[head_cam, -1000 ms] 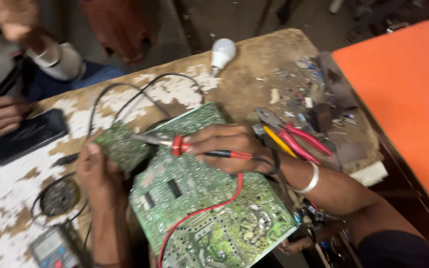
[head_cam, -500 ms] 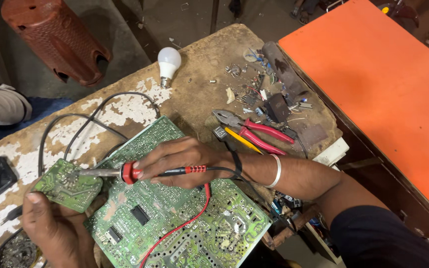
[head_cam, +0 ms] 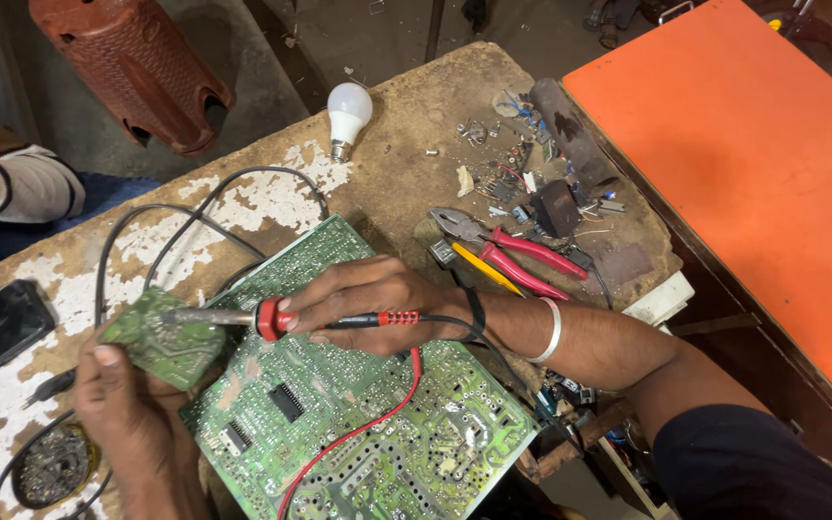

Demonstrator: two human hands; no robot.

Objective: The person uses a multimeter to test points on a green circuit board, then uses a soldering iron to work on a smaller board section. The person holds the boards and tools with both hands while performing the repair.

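Your right hand (head_cam: 368, 299) pinches soldering iron (head_cam: 272, 318) at red collar, tip on small circuit board (head_cam: 161, 337). Your left hand (head_cam: 132, 414) grips that board from below, left of large board (head_cam: 368, 424) on desk (head_cam: 406, 164). Board light, stiff, fragile: hold by edges.

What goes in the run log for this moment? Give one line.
left hand: holds small circuit board | right hand: holds soldering iron, tip on small board | beneath: large circuit board | nearby: red-handled pliers
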